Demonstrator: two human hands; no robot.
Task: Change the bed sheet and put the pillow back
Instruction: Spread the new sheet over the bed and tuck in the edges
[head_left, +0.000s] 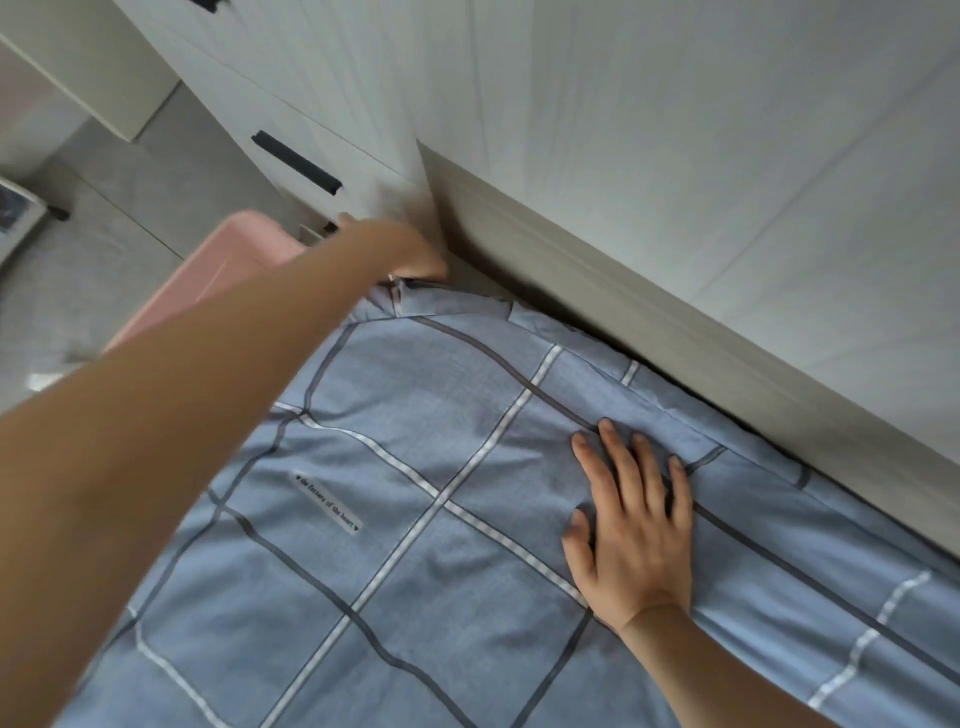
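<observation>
Pressing flat on the blue checked bed sheet (415, 561), the right hand (631, 525) lies palm down with fingers spread, close to the sheet's folded edge along the grey bed board (623, 312). Sheet covers the bed and is bunched at the far corner. The left hand (415, 257) is at that corner, arm stretched out. It is blurred, so I cannot tell its grip. A pink container (218, 275) stands beside the corner, with a white wardrobe (311, 78) and grey floor (104, 208) beyond.
</observation>
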